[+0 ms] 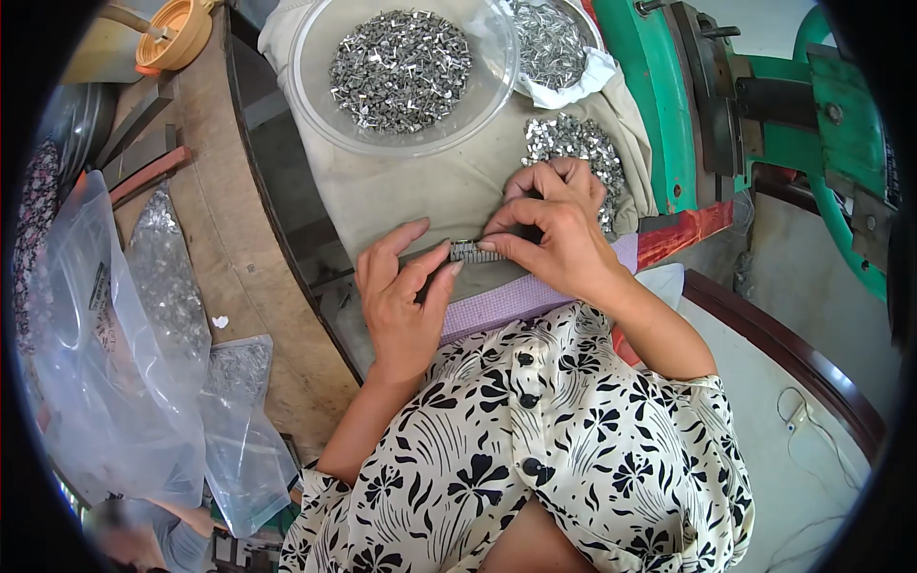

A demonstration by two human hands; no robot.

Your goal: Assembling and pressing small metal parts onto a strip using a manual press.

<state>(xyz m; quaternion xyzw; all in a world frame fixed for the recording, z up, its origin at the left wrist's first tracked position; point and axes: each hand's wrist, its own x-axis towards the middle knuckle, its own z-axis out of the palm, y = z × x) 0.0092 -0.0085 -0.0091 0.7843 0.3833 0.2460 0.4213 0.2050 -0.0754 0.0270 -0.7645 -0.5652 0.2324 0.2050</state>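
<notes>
A short row of small silvery metal pieces (470, 251), set side by side, lies in front of me between my two hands. My left hand (399, 291) has its thumb and index fingertips closed on the left end, its other fingers raised. At the right end, my right hand (552, 224) pinches the row with thumb and index finger, while its remaining fingers curl over a loose pile of small shiny metal pieces (564, 140). Beyond the hands stands a clear round plastic tub (304, 57) of small metal parts (401, 72). How the pieces are joined is too small to tell.
A bowl of thin metal pins (549, 48) stands beside the tub. Green machinery (659, 105) rises at right. Clear plastic bags (158, 258) lie on the wooden table (263, 220) at left, near an orange container (181, 33). Another person (158, 535) shows at lower left.
</notes>
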